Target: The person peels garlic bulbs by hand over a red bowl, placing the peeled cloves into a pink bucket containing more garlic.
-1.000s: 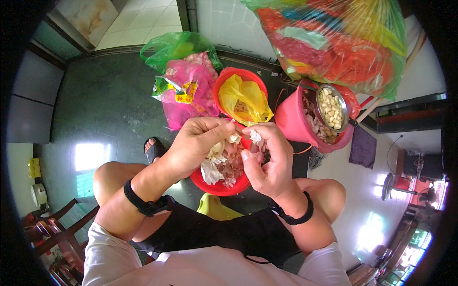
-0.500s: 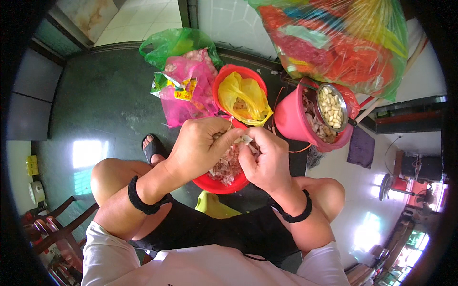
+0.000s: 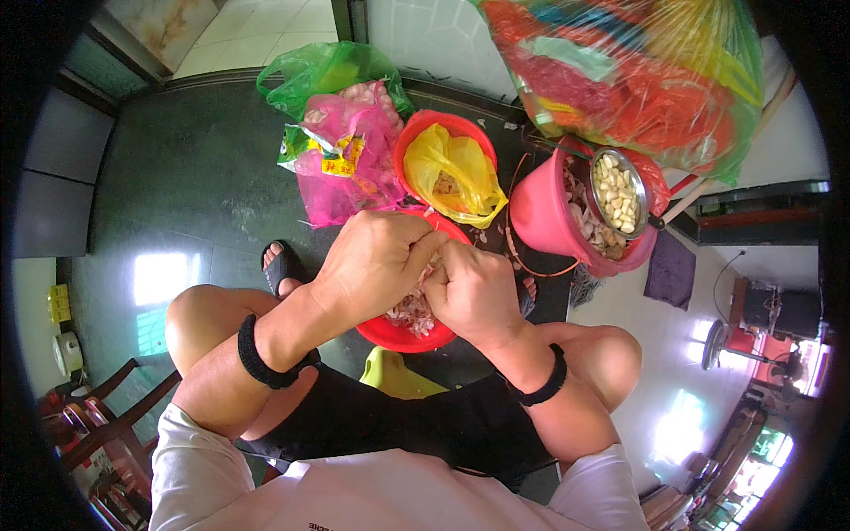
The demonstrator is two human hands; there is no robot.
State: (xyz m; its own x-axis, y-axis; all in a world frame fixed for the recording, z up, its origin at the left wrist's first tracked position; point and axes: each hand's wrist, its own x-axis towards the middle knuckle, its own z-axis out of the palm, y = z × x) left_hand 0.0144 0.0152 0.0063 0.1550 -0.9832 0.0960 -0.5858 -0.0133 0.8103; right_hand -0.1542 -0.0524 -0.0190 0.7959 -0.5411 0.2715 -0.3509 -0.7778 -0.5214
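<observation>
My left hand [image 3: 372, 261] and my right hand [image 3: 471, 292] meet with closed fingers over a red basin [image 3: 390, 334], both gripping a small pale piece of garlic [image 3: 434, 262], mostly hidden by the fingers. Papery garlic skins [image 3: 414, 314] lie in the basin. Just beyond stands a red bucket [image 3: 416, 124] lined with a yellow plastic bag [image 3: 469, 190]. To the right, a steel bowl of peeled cloves [image 3: 617, 193] rests on a pink bucket [image 3: 540, 203] holding skins.
Pink mesh bags [image 3: 345, 186] with garlic and a green bag [image 3: 297, 84] lie at the far left. A big bag of coloured plastic [image 3: 620, 71] fills the top right. A purple cloth [image 3: 668, 274], a fan [image 3: 713, 345] and a wooden chair [image 3: 115, 411] stand at the sides.
My hands have drawn closer together, my right hand moving leftward and turning knuckles up. The loose white skins seen at my fingers a second ago no longer show there.
</observation>
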